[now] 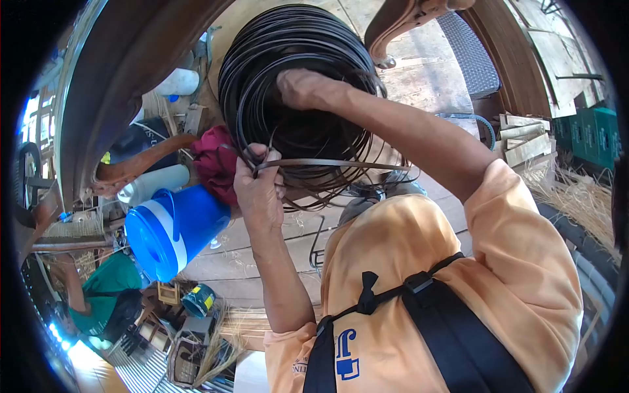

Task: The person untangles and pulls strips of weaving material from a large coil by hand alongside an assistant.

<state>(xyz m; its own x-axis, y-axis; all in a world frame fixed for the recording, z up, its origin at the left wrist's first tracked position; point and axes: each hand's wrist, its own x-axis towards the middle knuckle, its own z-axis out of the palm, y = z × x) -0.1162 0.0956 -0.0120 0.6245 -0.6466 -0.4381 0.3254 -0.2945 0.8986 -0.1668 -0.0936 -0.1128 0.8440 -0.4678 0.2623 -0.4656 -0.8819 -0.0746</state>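
A large coil of dark, flat strip [295, 33] lies on a wooden surface at the top centre. My left hand [259, 187] is closed around a brown strand [321, 164] at the coil's near left edge, the strand running off to the right. Reaching over the middle of the coil, my right hand [298, 88] has its fingers curled down into the dark inside, where their tips and anything they hold are hidden. Loose loops of strip hang at the coil's near side. A maroon cloth [215, 160] lies just left of my left hand.
A blue bucket [177, 229] lies tilted at the left, near white rolls [154, 185]. Carved wooden legs [400, 26] flank the coil. Another person in green [108, 288] is at the lower left. Wood pieces [527, 141] and straw-like fibres [580, 203] are at the right.
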